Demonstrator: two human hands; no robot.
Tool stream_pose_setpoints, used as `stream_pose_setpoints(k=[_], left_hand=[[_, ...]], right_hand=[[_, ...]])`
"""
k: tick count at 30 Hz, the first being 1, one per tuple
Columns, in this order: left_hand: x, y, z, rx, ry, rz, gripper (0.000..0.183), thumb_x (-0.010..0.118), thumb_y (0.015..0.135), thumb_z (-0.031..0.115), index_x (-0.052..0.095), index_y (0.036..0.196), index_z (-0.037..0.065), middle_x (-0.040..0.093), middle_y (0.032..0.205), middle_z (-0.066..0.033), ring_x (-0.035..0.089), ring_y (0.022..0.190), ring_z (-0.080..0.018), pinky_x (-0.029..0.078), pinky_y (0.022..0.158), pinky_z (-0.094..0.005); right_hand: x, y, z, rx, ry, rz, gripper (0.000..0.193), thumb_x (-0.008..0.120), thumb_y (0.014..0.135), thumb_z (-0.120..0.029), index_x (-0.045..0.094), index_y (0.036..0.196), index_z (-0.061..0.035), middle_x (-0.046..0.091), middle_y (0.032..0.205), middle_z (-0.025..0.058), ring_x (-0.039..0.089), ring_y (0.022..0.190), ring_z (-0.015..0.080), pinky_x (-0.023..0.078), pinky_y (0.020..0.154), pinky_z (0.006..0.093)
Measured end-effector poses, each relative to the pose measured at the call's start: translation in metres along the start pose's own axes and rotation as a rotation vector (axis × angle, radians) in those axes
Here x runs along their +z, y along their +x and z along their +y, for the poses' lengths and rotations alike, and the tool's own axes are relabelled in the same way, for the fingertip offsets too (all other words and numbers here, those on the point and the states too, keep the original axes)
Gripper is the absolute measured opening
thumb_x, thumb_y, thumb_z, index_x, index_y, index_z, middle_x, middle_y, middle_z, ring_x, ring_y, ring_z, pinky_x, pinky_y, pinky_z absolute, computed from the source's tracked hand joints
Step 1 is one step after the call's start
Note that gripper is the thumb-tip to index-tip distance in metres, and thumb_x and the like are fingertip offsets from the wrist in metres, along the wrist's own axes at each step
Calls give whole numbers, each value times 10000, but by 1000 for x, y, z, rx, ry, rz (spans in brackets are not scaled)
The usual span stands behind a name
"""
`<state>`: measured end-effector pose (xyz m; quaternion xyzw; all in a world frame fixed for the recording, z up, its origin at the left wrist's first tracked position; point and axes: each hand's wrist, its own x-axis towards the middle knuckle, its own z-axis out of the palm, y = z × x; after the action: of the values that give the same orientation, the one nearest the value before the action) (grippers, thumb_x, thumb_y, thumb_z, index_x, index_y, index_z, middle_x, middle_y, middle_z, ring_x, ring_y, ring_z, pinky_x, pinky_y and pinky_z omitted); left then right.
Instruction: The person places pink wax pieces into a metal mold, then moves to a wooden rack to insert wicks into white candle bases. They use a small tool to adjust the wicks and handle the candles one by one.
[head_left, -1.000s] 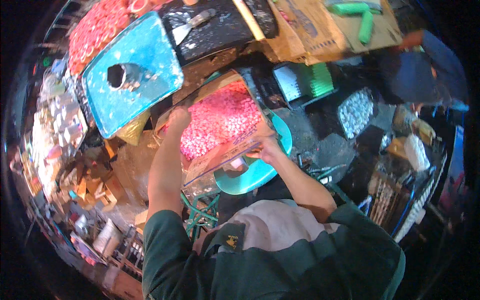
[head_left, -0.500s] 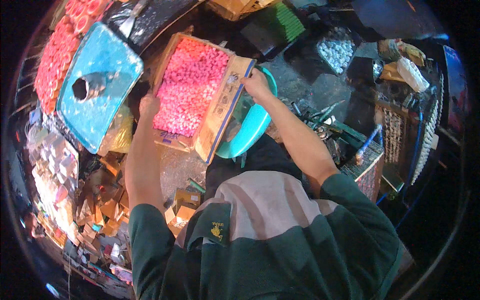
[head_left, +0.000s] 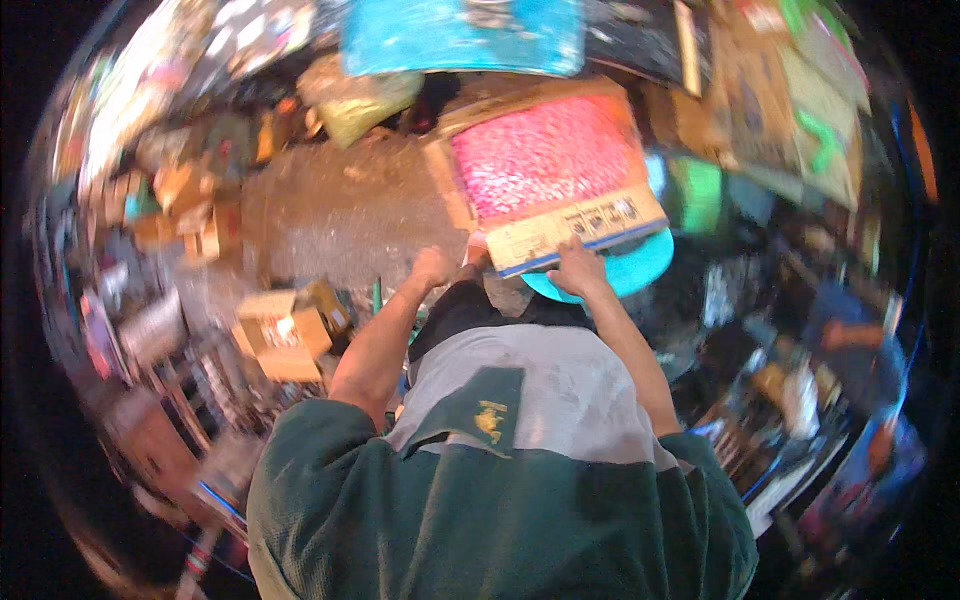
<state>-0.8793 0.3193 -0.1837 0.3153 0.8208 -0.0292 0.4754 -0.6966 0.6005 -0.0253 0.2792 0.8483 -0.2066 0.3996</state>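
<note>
Pink-filled shallow cardboard box (head_left: pixel 548 165) is gripped at its near edge by the left hand (head_left: pixel 432 267) and right hand (head_left: pixel 578 270), best kept level above the turquoise plastic basin (head_left: pixel 640 272).

Open cardboard box (head_left: pixel 548 175) full of small pink pieces, tilted, held at near flap

Left hand (head_left: pixel 436 267) and right hand (head_left: pixel 577 270) gripping cardboard box (head_left: pixel 575 225) of pink pieces (head_left: pixel 545 155), turquoise basin (head_left: pixel 635 270) beneath
</note>
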Motion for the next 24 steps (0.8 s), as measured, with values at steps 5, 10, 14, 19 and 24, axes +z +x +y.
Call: stream_pose_setpoints(k=[5,10,14,19,24], left_hand=[[49,-21,33,78,-397,150,486,717,897,421,712,1269,108,714,1278,-192,691,1155,-394,545,986,-518],[50,-54,80,-175,-919,647,526,731,895,428,710,1280,70,727,1183,-263,697,1138,-421,552,989,-518],[57,-120,115,-306,-994,632,605,762,877,417,682,1322,15,715,1193,-293,686,1161,-442,548,1005,-517],[71,-203,125,-358,-1049,748,633,768,883,366,640,1373,-14,691,1256,-302,659,1208,-452,528,1039,-515],[106,-291,135,-502,-1007,1063,584,753,912,295,606,1381,-20,676,1261,-267,647,1198,-448,531,1025,-518]], right_hand=[[-17,22,12,-311,-161,-126,560,757,885,-441,707,1265,-34,709,1249,247,658,1229,386,518,1038,505],[-15,66,-21,-737,-95,-32,548,834,827,-258,698,1293,-4,712,1017,176,688,950,303,543,860,420],[-27,71,-78,-949,-133,-139,502,836,776,-38,714,1262,2,642,789,66,627,736,161,512,681,324],[-6,68,-142,-988,47,-407,197,739,976,-145,738,1052,36,681,770,53,651,680,136,526,657,327],[38,-10,-197,-1284,-588,-285,485,689,976,-488,778,981,-11,761,898,222,735,792,394,568,756,471]])
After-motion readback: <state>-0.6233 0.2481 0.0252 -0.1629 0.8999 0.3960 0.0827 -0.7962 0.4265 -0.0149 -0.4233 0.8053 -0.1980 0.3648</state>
